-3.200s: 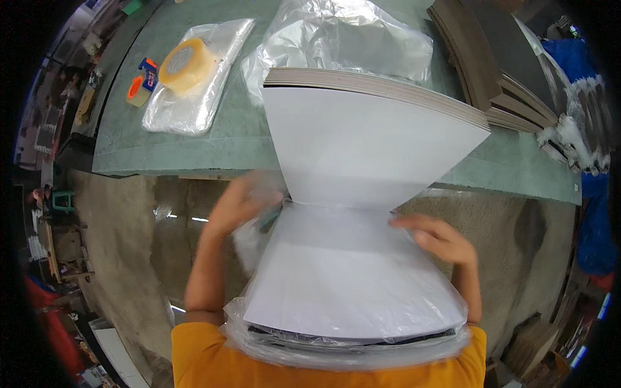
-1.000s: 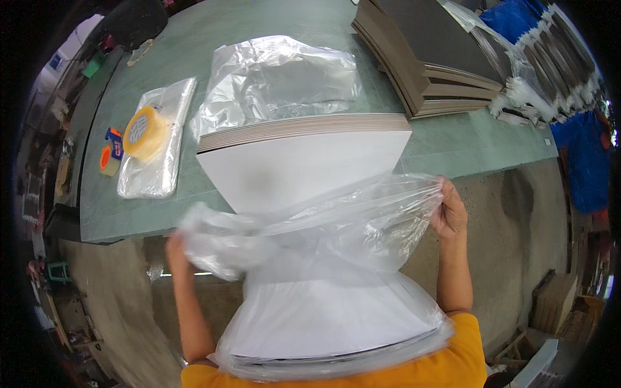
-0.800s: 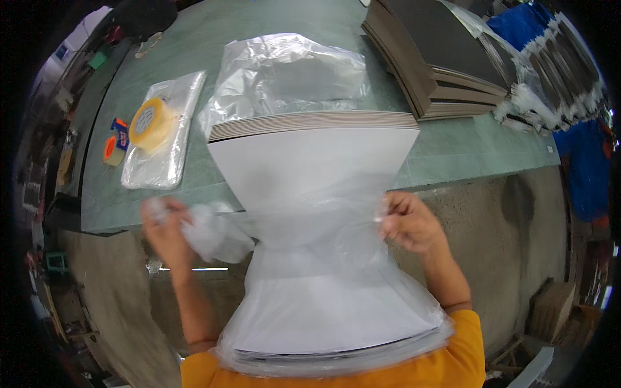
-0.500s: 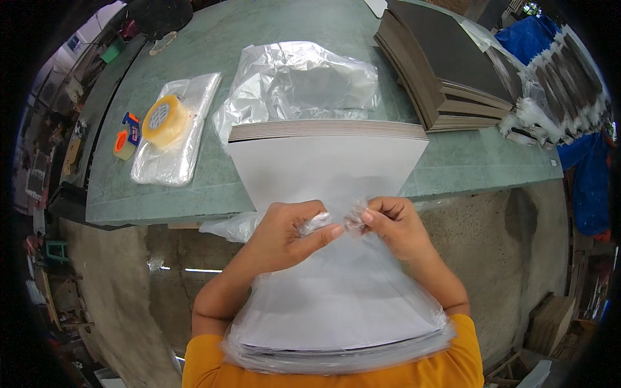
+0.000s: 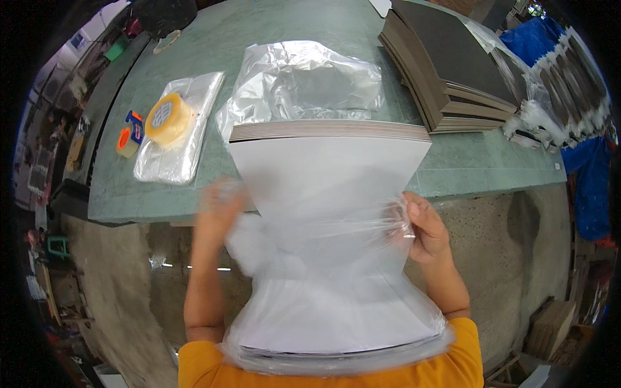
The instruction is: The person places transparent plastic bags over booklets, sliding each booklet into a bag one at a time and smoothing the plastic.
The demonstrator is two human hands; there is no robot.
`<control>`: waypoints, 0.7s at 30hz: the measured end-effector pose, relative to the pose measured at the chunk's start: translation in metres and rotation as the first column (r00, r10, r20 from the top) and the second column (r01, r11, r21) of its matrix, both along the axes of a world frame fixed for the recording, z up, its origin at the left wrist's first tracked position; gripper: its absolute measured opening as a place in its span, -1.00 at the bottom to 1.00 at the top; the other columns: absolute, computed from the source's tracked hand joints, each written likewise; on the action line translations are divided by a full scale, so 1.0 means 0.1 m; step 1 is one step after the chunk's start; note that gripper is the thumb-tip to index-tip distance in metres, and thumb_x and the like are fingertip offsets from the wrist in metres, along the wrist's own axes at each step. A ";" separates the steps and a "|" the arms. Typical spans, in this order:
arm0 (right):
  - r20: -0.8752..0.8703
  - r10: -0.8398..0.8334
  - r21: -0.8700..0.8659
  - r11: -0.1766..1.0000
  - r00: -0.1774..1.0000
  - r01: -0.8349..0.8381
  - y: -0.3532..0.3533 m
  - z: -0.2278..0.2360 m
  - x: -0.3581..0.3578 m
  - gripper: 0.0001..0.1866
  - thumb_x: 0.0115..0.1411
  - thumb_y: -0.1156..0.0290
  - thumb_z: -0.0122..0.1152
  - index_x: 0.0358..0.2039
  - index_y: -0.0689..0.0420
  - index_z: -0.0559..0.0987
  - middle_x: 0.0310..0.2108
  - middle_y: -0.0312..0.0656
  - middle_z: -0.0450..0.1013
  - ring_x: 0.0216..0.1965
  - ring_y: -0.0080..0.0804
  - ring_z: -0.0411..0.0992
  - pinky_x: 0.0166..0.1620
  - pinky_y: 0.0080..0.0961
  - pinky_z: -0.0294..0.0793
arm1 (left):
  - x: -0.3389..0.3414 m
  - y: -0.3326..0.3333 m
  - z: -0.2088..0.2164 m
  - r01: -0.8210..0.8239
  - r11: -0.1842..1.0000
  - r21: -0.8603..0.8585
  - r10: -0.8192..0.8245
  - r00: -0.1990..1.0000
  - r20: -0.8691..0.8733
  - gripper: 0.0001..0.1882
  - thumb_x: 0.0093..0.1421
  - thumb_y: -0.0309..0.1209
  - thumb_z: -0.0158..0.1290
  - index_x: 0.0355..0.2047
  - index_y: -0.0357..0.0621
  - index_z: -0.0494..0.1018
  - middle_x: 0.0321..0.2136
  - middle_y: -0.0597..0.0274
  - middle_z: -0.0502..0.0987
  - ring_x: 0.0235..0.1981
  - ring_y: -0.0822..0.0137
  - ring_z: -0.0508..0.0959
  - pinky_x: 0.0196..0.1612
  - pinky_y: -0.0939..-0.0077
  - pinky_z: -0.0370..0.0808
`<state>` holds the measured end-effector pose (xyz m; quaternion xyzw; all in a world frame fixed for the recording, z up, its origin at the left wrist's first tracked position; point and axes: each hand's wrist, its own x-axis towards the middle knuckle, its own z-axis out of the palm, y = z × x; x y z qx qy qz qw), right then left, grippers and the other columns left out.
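Observation:
A stack of white-faced boards [image 5: 326, 155] leans from the table's near edge toward my body. Clear plastic film, a bag [image 5: 323, 252], wraps its lower part. At the stack's right side, my right hand [image 5: 427, 226] pinches a gathered edge of the plastic bag and draws it taut. On the left, my left hand [image 5: 223, 204] is smeared by motion beside the stack, with blurred plastic next to it. Whether its fingers grip the film is not clear. The bag's bottom end, with the boards' lower edges inside, rests against my torso.
Crumpled clear plastic [image 5: 310, 77] lies behind the stack on the green table [image 5: 414, 155]. At left, a tape roll [image 5: 169, 119] sits on folded plastic bags [image 5: 184, 152], beside a tape dispenser [image 5: 129, 136]. Dark boards [image 5: 453, 52] are piled at right, near wrapped bundles [image 5: 569, 90].
My hands have moved apart from the middle of the stack, left hand to the left and right hand to the right. The bunched plastic is now spread across the boards.

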<state>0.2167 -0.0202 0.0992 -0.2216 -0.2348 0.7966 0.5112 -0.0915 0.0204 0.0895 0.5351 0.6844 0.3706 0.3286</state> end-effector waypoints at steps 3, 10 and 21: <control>0.154 -0.049 -0.025 0.998 0.987 0.053 0.01 -0.07 0.05 -0.86 0.05 0.39 0.06 -0.45 0.18 0.35 -0.52 -0.26 0.35 -0.49 -0.54 0.35 -0.37 -0.58 0.38 | -0.30 0.11 0.19 -0.043 0.995 0.092 0.014 0.955 0.296 -0.74 -0.03 -0.40 0.07 -0.33 -0.27 0.37 -0.49 0.23 0.46 -0.48 0.41 0.42 -0.37 0.53 0.38; 0.587 0.081 0.125 0.974 0.805 -0.189 0.02 -0.04 -0.31 -0.76 -0.06 0.45 0.20 -0.36 0.23 0.39 -0.45 -0.21 0.41 -0.42 -0.54 0.40 -0.32 -0.61 0.41 | 0.95 -0.07 0.09 0.688 0.715 0.121 -0.690 0.669 0.276 -0.80 -0.01 -0.35 0.10 -0.49 -0.24 0.42 -0.64 0.25 0.44 -0.61 0.51 0.33 -0.51 0.61 0.29; 0.591 -0.056 0.109 0.994 0.805 -0.010 0.04 -0.05 -0.07 -0.84 -0.08 0.53 0.21 -0.44 0.28 0.48 -0.56 -0.22 0.45 -0.52 -0.61 0.39 -0.44 -0.68 0.38 | 0.83 0.03 0.40 0.717 0.697 0.011 -0.696 0.673 0.249 -0.74 -0.08 -0.29 0.16 -0.59 -0.24 0.40 -0.72 0.30 0.37 -0.65 0.56 0.28 -0.57 0.66 0.24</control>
